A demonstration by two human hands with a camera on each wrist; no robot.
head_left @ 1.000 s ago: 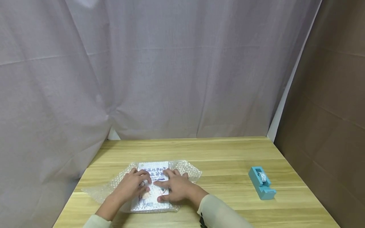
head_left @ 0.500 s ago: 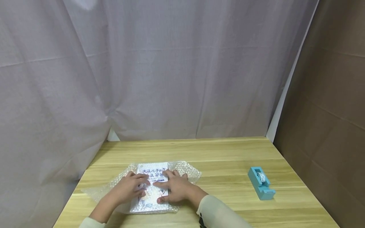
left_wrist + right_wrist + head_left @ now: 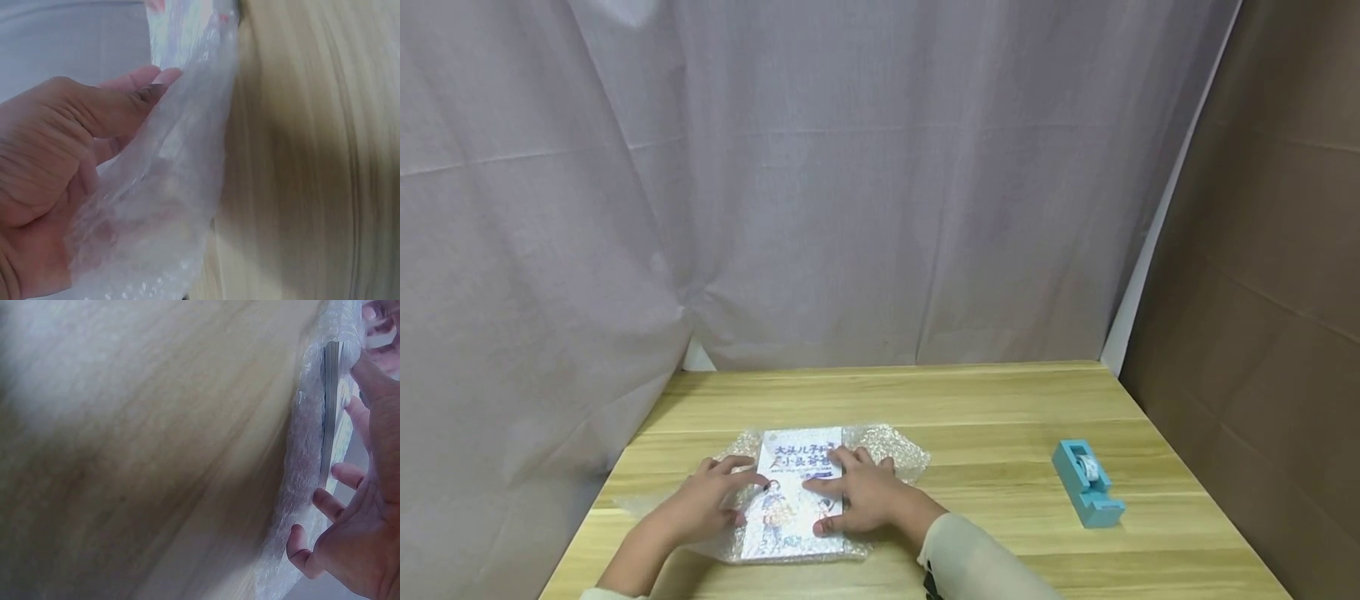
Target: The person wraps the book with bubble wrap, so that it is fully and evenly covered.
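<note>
A book [image 3: 800, 533] with a white cover and blue lettering lies on a sheet of bubble wrap [image 3: 891, 446], which spreads out past both its sides. My right hand [image 3: 867, 493] rests on the book's right part with spread fingers; in the right wrist view, the fingertips [image 3: 328, 503] lie along the page edge, beside the wrap. My left hand [image 3: 709, 500] is over the wrap at the book's left edge, one fingertip right at the cover. The left wrist view shows wrap [image 3: 169, 194] rising in front of the palm, with thumb and fingers at its upper edge.
A blue tape dispenser [image 3: 1088, 483] with a roll of clear tape stands at the right of the wooden table [image 3: 985, 408]. Grey curtain [image 3: 820, 208] hangs behind the table, and a brown one [image 3: 1262, 292] on the right.
My left hand has moved left, off the cover to the book's left edge, uncovering more lettering and the printed figure. The right hand has stayed in place.
</note>
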